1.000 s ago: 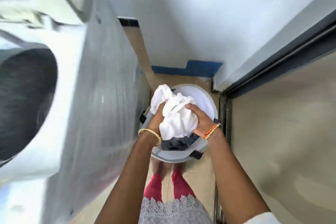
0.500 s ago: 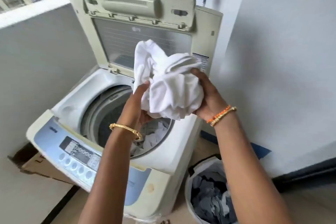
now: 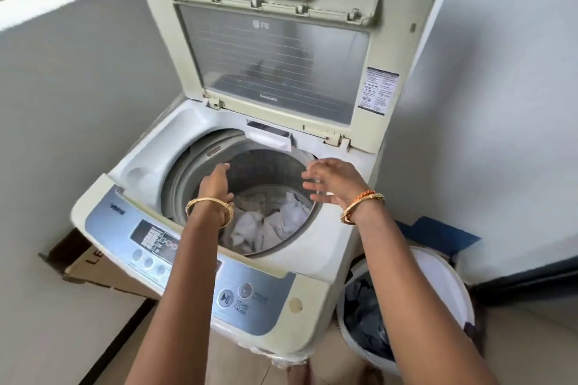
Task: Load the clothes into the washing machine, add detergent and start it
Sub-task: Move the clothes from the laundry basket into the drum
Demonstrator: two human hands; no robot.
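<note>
A cream top-loading washing machine (image 3: 316, 262) stands with its lid (image 3: 275, 50) propped upright. White clothes (image 3: 269, 222) lie crumpled at the bottom of the drum (image 3: 266, 172). My left hand (image 3: 215, 181) hovers over the drum's left rim, fingers loose, holding nothing. My right hand (image 3: 331, 181) hangs over the right rim with fingers spread and empty. A white laundry basket (image 3: 444, 287) on the floor to the right of the machine holds dark grey clothes (image 3: 366, 319).
The control panel (image 3: 187, 253) with its start/pause button (image 3: 225, 298) faces me at the machine's front. A cardboard box (image 3: 97, 269) lies on the floor to the left. Grey walls close in on both sides; a dark door frame (image 3: 528, 278) runs at the right.
Both hands lifted a white garment from the basket, carried it over the drum and let it go. It now lies in the drum and my hands are empty.
</note>
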